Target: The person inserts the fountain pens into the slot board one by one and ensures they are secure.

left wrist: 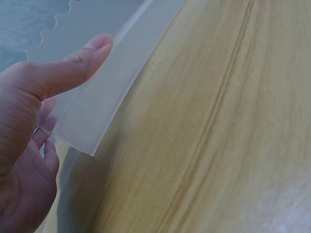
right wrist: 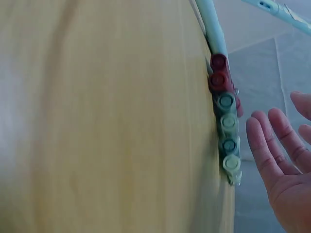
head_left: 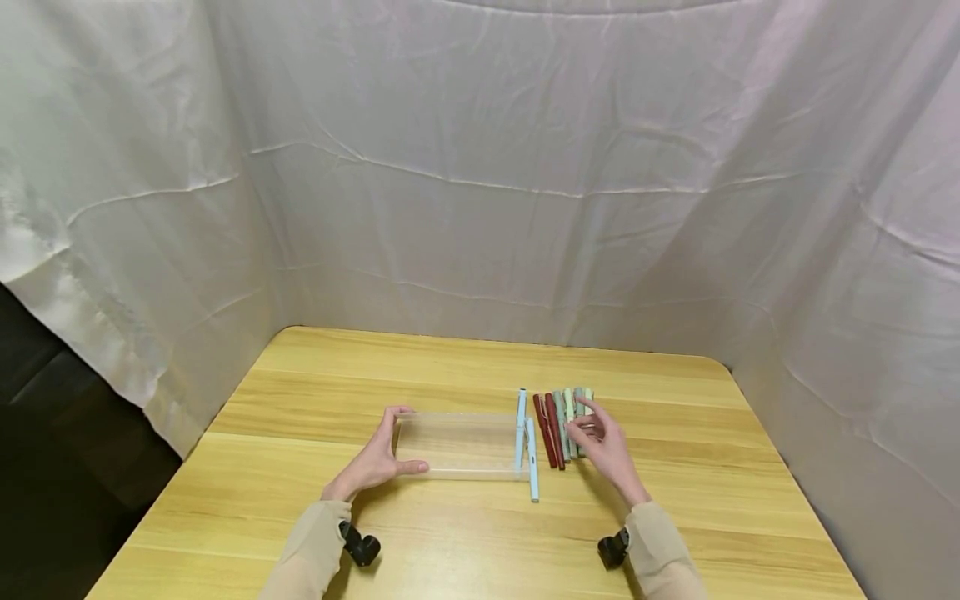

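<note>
My left hand [head_left: 377, 458] grips the left end of a clear plastic box [head_left: 461, 476], thumb along the near side and fingers at the far corner. In the left wrist view the thumb [left wrist: 92, 58] lies against the box's wall [left wrist: 104, 104]. One light blue pen [head_left: 521, 425] overlaps the box's right end, and a second light blue pen [head_left: 533, 467] lies just right of it. Above the right end of a pen row hovers my right hand [head_left: 606, 446], fingers loosely bent and holding nothing. That row has two dark red pens [head_left: 555, 429] and several green pens [head_left: 570, 417], side by side.
The wooden table [head_left: 465, 542] has rounded far corners. Pale cloth curtains [head_left: 487, 233] hang behind it and along both sides. A black wrist camera [head_left: 362, 546] sits on the left sleeve, and another black camera [head_left: 613, 550] on the right.
</note>
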A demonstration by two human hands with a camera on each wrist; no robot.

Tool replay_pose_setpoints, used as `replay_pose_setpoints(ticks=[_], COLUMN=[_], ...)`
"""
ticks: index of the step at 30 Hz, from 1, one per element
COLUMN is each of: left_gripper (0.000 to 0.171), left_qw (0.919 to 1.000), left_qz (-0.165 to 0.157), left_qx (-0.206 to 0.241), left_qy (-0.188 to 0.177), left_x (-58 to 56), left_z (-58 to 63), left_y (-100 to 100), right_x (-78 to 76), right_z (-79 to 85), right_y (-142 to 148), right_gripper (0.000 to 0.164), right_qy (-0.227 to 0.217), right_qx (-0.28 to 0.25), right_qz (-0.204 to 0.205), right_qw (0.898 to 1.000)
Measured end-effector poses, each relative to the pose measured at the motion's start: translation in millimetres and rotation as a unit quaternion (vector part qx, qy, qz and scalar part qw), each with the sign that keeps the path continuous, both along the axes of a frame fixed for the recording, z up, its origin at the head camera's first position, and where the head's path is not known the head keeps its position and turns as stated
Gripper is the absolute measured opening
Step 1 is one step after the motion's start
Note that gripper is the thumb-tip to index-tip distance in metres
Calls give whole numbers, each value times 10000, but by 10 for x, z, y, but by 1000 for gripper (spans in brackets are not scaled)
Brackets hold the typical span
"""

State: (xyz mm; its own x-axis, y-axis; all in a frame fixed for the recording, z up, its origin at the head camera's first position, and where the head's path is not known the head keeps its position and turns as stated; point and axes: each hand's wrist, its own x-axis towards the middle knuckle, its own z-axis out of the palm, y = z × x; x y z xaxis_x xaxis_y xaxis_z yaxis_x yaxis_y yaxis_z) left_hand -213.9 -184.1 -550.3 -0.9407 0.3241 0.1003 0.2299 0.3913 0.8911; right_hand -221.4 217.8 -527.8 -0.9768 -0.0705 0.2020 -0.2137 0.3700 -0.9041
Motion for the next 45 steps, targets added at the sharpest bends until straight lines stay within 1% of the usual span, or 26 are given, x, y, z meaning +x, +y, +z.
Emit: replay_pose_setpoints(ticks=[3, 7, 12, 17, 22, 26, 30, 37, 45], left_gripper=[94, 94, 91, 90, 90, 90, 90, 92, 97], left_qw=[10000, 10000, 10000, 9999, 10000, 10000, 10000, 10000, 9999], left_qz=[-16, 4, -4, 5, 16, 23, 34, 44, 29], left_qx=[9, 19, 1, 51, -1, 55, 81, 18, 90], left_qy=[-19, -80, 8, 87, 44, -11, -18, 24, -43], left_x=[-1, 3, 10, 11, 15, 20, 22, 25, 30], left_z=[-2, 3, 6, 5, 12, 20, 19, 29, 34], left_y=[-7, -5, 4, 9, 8, 10, 9, 14, 16], right_x=[-12, -40, -70, -103, -137, -168, -189, -230, -258], right_z=[0, -16, -16, -35, -70, -84, -95, -117, -137], right_y=[53, 122, 183, 244, 295, 313, 331, 362, 381], right_gripper=[56, 57, 54, 52, 50, 50, 50, 49, 51], right_qy=[93, 89, -171, -362, -510, -676, -796, -859, -988], right_qx=[53, 119, 104, 445, 754, 784, 779, 861, 1029], right_qz=[-109, -300, -525, -739, -892, -904, -824, -680, -604], right_qw=[9999, 9994, 9984, 9956, 9918, 9905, 9904, 9902, 9879])
